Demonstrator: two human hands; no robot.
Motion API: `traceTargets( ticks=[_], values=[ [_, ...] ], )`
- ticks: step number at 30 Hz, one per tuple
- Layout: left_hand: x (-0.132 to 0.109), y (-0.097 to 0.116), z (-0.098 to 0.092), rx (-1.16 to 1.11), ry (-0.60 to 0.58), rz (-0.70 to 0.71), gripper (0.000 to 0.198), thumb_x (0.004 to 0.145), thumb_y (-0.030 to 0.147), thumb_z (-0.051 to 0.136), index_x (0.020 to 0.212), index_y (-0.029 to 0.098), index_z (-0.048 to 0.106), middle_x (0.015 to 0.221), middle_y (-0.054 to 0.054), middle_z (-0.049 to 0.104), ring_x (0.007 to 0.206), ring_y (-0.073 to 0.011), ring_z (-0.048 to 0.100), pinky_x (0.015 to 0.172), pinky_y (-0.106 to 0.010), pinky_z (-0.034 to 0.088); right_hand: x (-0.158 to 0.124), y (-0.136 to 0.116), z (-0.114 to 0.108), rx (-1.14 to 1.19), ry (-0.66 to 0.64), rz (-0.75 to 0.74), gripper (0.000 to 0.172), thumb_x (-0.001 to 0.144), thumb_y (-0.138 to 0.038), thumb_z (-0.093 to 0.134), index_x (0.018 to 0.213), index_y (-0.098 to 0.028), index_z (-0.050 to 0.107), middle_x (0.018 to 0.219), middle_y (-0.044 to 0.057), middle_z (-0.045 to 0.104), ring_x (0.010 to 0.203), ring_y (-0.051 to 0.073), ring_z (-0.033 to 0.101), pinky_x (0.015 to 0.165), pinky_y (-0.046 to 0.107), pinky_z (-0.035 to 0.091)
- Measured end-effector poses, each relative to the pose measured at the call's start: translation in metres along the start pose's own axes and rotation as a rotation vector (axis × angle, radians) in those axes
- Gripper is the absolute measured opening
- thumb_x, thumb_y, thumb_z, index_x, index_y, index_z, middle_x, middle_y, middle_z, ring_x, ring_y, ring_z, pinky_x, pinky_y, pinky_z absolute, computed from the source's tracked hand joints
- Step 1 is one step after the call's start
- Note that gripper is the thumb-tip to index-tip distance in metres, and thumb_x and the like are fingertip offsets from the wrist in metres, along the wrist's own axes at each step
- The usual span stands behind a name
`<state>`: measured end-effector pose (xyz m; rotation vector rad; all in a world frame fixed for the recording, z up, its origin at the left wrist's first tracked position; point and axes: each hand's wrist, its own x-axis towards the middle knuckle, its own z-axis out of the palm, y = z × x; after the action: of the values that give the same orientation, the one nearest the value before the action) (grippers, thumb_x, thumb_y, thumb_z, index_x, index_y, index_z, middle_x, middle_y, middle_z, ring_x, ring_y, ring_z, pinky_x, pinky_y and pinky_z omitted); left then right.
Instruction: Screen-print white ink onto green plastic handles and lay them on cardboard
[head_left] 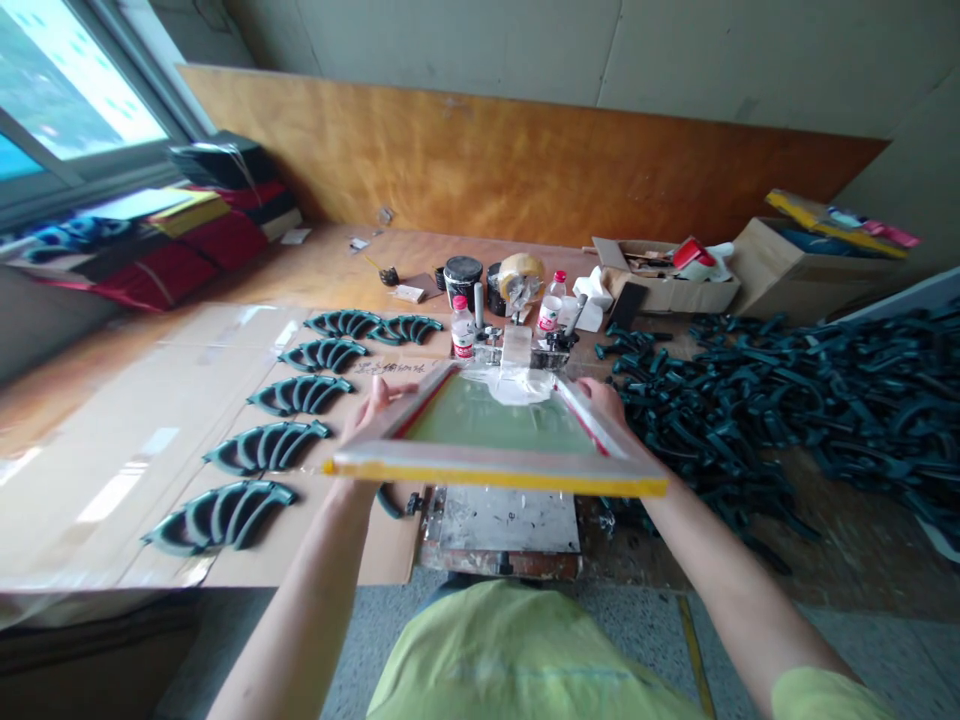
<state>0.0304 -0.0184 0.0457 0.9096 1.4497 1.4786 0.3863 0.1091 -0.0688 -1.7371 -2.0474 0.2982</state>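
A screen printing frame (pixel 502 470) with greenish mesh is tilted up over a metal base plate (pixel 510 520), its yellow-edged near side raised toward me. My left hand (pixel 375 405) grips the frame's left side, thumb up. On the right side, my right hand (pixel 604 400) is closed around the frame, most of its fingers hidden. White paste or film covers the far end of the mesh, by the metal clamp (pixel 517 345). Left of the frame, dark green curved plastic parts (pixel 266 447) lie fanned in rows on cardboard. One more curved part (pixel 388 500) shows beside the base plate.
A large heap of dark green parts (pixel 705 400) covers the table's right. Behind the clamp stand red-capped bottles (pixel 463 340), a black-lidded tub (pixel 463 275) and a tape roll (pixel 521 272). Cardboard boxes (pixel 675 290) sit back right; red and black boxes (pixel 225 240) are back left.
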Motion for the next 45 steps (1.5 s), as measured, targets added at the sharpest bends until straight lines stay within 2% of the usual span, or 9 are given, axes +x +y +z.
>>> traceTargets(
  ticks=[4, 8, 17, 23, 27, 32, 36, 40, 45],
  values=[
    [-0.03, -0.044, -0.02, 0.104, -0.166, -0.298, 0.06, 0.068, 0.06, 0.072, 0.114, 0.022, 0.065, 0.074, 0.0, 0.067, 0.057, -0.0145, 0.061, 0.047, -0.021, 0.045, 0.018, -0.034, -0.016, 0.028, 0.111, -0.116, 0.047, 0.09, -0.035, 0.054, 0.134, -0.017, 0.053, 0.131, 0.015, 0.058, 0.119, 0.028, 0.053, 0.101, 0.042, 0.042],
    [-0.036, -0.1, -0.021, 0.114, -0.176, -0.374, 0.097, 0.063, 0.056, 0.075, 0.146, 0.024, 0.037, 0.066, 0.005, 0.062, 0.053, -0.0136, 0.059, 0.047, -0.02, 0.042, 0.03, -0.092, -0.008, -0.119, 0.01, -0.409, 0.063, 0.079, -0.027, 0.07, 0.137, -0.017, 0.046, 0.14, 0.015, 0.045, 0.127, 0.03, 0.042, 0.106, 0.043, 0.036],
    [-0.026, -0.148, -0.03, 0.185, -0.15, -0.36, 0.089, 0.067, 0.062, 0.069, 0.142, 0.021, 0.044, 0.069, 0.004, 0.062, 0.056, -0.0122, 0.056, 0.05, -0.022, 0.041, 0.016, -0.111, 0.012, -0.318, -0.313, -0.45, 0.011, 0.082, -0.014, 0.058, 0.09, -0.016, 0.066, 0.091, 0.01, 0.069, 0.09, 0.022, 0.06, 0.075, 0.029, 0.044],
    [-0.027, -0.149, -0.029, 0.169, -0.142, -0.366, 0.086, 0.065, 0.062, 0.07, 0.138, 0.021, 0.048, 0.067, 0.005, 0.06, 0.055, -0.0119, 0.054, 0.05, -0.021, 0.04, -0.02, -0.085, -0.007, -0.163, -0.419, -0.804, 0.024, 0.074, 0.002, 0.051, 0.082, -0.017, 0.065, 0.085, 0.006, 0.066, 0.087, 0.019, 0.057, 0.073, 0.026, 0.042],
    [-0.029, -0.146, -0.027, 0.18, -0.131, -0.358, 0.084, 0.066, 0.062, 0.07, 0.135, 0.019, 0.05, 0.07, 0.003, 0.061, 0.056, -0.0118, 0.054, 0.051, -0.021, 0.042, -0.011, -0.08, -0.02, -0.12, -0.496, -0.842, 0.022, 0.073, 0.0, 0.055, 0.078, -0.019, 0.065, 0.079, 0.003, 0.064, 0.082, 0.018, 0.057, 0.073, 0.026, 0.041],
    [-0.03, -0.14, -0.026, 0.186, -0.119, -0.363, 0.082, 0.065, 0.061, 0.071, 0.133, 0.018, 0.052, 0.07, 0.002, 0.064, 0.056, -0.0128, 0.056, 0.051, -0.022, 0.043, -0.024, -0.086, 0.0, -0.185, -0.233, -0.723, 0.021, 0.082, -0.002, 0.049, 0.085, -0.016, 0.065, 0.088, 0.008, 0.063, 0.089, 0.021, 0.054, 0.075, 0.029, 0.043],
    [-0.031, -0.133, -0.024, 0.18, -0.109, -0.357, 0.081, 0.064, 0.061, 0.071, 0.133, 0.022, 0.052, 0.071, 0.002, 0.066, 0.056, -0.0138, 0.059, 0.051, -0.023, 0.045, -0.046, -0.081, 0.004, -0.14, -0.24, -0.817, 0.023, 0.086, -0.004, 0.047, 0.091, -0.017, 0.066, 0.087, 0.008, 0.063, 0.09, 0.02, 0.054, 0.078, 0.029, 0.044],
    [-0.033, -0.117, -0.021, 0.162, -0.105, -0.391, 0.085, 0.063, 0.06, 0.073, 0.134, 0.021, 0.05, 0.072, 0.001, 0.067, 0.058, -0.0145, 0.061, 0.051, -0.023, 0.046, -0.016, -0.09, -0.007, -0.05, -0.248, -0.667, 0.021, 0.084, -0.017, 0.063, 0.104, -0.022, 0.066, 0.096, 0.004, 0.067, 0.09, 0.018, 0.059, 0.078, 0.028, 0.045],
    [-0.033, -0.069, -0.024, 0.11, -0.17, -0.347, 0.078, 0.069, 0.061, 0.069, 0.136, 0.026, 0.051, 0.084, -0.001, 0.071, 0.067, -0.0166, 0.066, 0.054, -0.024, 0.049, 0.051, -0.109, -0.019, -0.076, -0.148, -0.398, 0.058, 0.078, -0.032, 0.073, 0.133, -0.029, 0.054, 0.114, 0.005, 0.067, 0.095, 0.022, 0.063, 0.081, 0.031, 0.047]
  ],
)
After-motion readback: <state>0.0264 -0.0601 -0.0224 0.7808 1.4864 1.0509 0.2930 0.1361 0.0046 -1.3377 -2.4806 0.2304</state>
